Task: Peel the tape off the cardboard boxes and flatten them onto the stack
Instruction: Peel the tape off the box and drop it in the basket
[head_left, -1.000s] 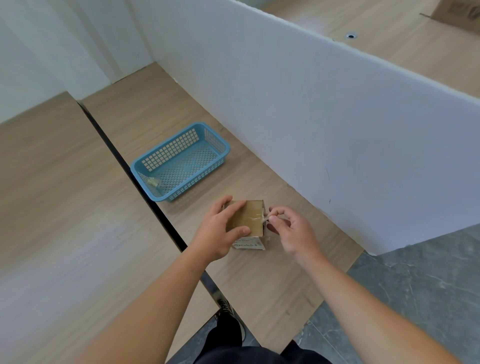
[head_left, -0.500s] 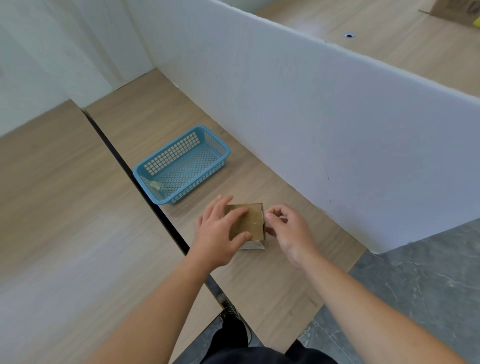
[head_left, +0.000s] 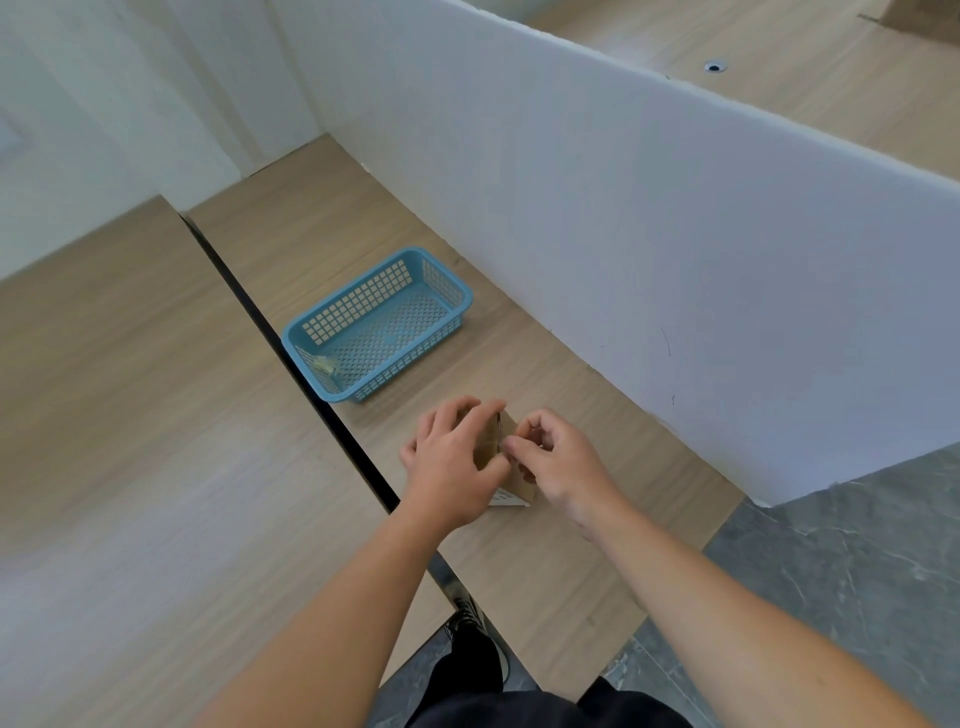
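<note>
basket (head_left: 451, 291) sits beyond box (head_left: 519, 491), mostly hidden by left hand (head_left: 452, 467) and right hand (head_left: 561, 462)

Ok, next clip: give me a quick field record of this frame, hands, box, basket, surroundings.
left hand: grips cardboard box from its left side
right hand: fingertips pinch at the box's top edge
cardboard box: small, on the wooden table, not yet flattened
blue basket: beyond the box, apart from it
scrap: small crumpled piece in basket's near corner, possibly tape
</note>
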